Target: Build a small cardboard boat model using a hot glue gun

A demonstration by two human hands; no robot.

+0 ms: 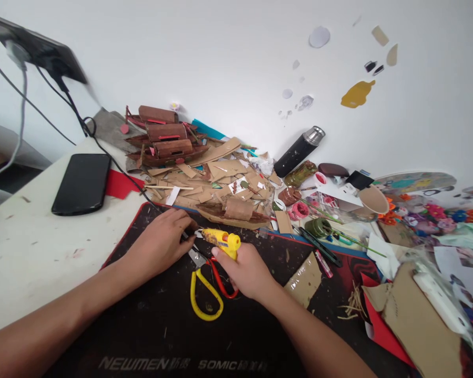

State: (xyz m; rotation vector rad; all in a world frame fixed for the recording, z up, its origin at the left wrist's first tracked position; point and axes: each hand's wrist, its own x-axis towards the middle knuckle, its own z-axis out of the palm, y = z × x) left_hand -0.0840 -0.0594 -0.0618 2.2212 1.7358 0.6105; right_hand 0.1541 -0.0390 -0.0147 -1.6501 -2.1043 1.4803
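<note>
1. Glue gun of yellow plastic [223,240], stained brown at the front, is over the black printed mat [142,336], the grip of the right hand [252,270] closed around its handle
2. Left hand [163,236] curls its fingers beside the nozzle; whether that grip holds anything, I cannot tell
3. Metal scissors with yellow and red handle loops [197,258] lie splayed on the mat between the hands
4. Brown model boat with an arched roof [238,208] sits just beyond the gun

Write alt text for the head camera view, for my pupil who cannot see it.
A person's right hand holds a yellow glue gun pointed toward the left hand, above a dark mat. Scissors with one yellow and one red handle lie on the mat; behind are brown model boats and cardboard scraps.
</note>
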